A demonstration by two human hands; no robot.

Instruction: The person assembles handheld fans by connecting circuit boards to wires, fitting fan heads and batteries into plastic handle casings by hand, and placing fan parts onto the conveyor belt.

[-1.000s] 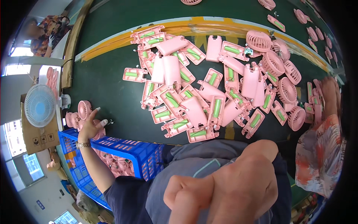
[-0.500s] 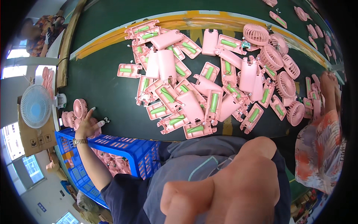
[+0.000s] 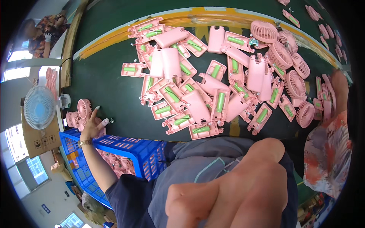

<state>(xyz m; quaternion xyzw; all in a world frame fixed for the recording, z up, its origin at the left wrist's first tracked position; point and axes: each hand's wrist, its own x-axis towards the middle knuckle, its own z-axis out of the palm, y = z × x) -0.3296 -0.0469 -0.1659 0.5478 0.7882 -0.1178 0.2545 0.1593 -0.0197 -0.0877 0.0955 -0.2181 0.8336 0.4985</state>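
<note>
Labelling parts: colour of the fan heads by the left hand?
The fan heads are pink, best seen in the head view.

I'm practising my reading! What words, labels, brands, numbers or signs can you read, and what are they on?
Brown cardboard box: small dark printed symbols, no readable words.
Small blue rectangular wall sign: pale marks, too small to read.
I can make out no other writing.

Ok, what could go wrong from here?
The left hand is at the pink fan heads beside the blue crate, so a brush might knock one in. The pink casings lie overlapped, so pulling one could drag others along. The right hand, large in the view, may hide something beneath it.
</note>
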